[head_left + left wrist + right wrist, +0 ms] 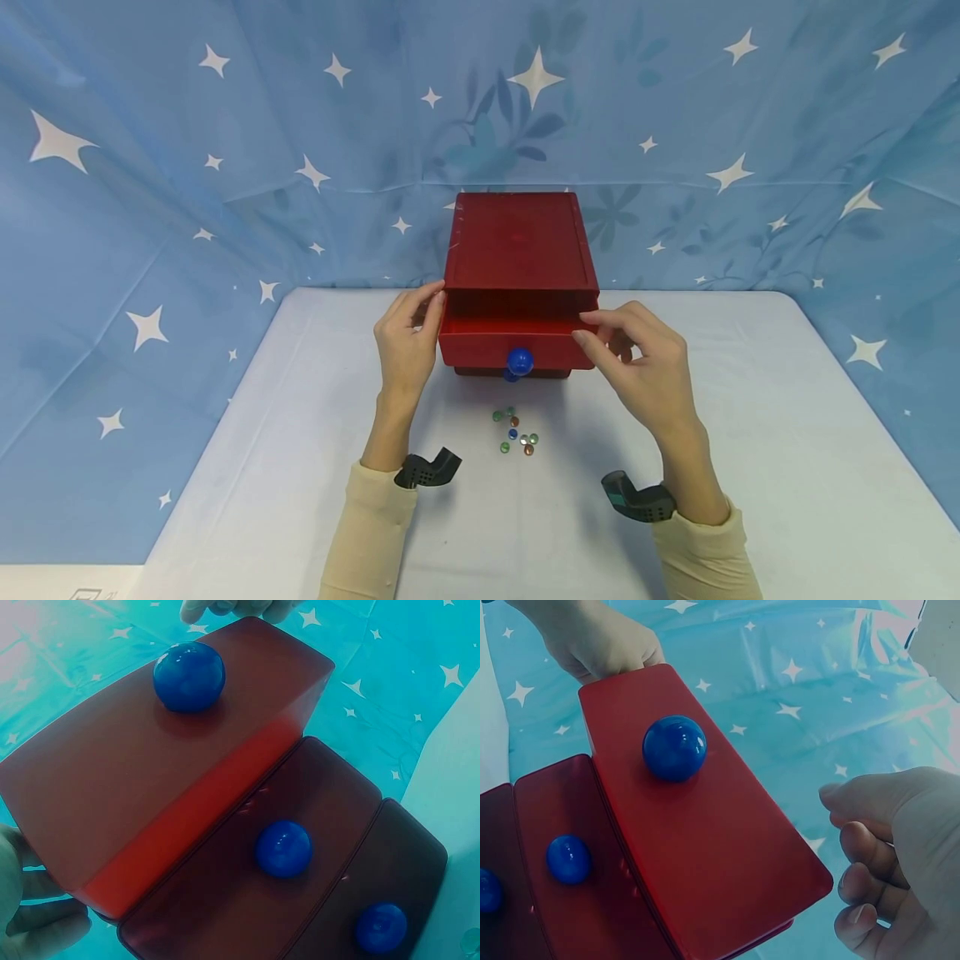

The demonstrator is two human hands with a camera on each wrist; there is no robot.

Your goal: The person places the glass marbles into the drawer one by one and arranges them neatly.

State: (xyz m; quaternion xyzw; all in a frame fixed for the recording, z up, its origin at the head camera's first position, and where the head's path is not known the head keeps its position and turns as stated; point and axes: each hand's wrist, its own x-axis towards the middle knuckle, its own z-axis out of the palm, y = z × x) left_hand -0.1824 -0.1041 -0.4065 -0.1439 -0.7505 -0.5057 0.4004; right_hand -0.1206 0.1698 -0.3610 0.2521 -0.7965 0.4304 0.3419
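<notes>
A red drawer cabinet (517, 242) stands at the back of the table, its top drawer (476, 350) pulled partly out. A round blue knob (189, 677) sits on that drawer's front. My left hand (406, 346) is at the drawer's left side, thumb and fingertips against its edge. At the right end is my right hand (651, 371), thumb and index finger apart. The right wrist view shows a gap between these right fingers (862, 799) and the drawer, with nothing held. Two lower drawers (259, 859) are closed.
Several small glass pieces (505, 447), green, blue, brown and clear, lie on the white table (330, 500) in front of the cabinet. A blue star-patterned cloth (360, 108) hangs behind. Black camera mounts (431, 468) are strapped to both wrists.
</notes>
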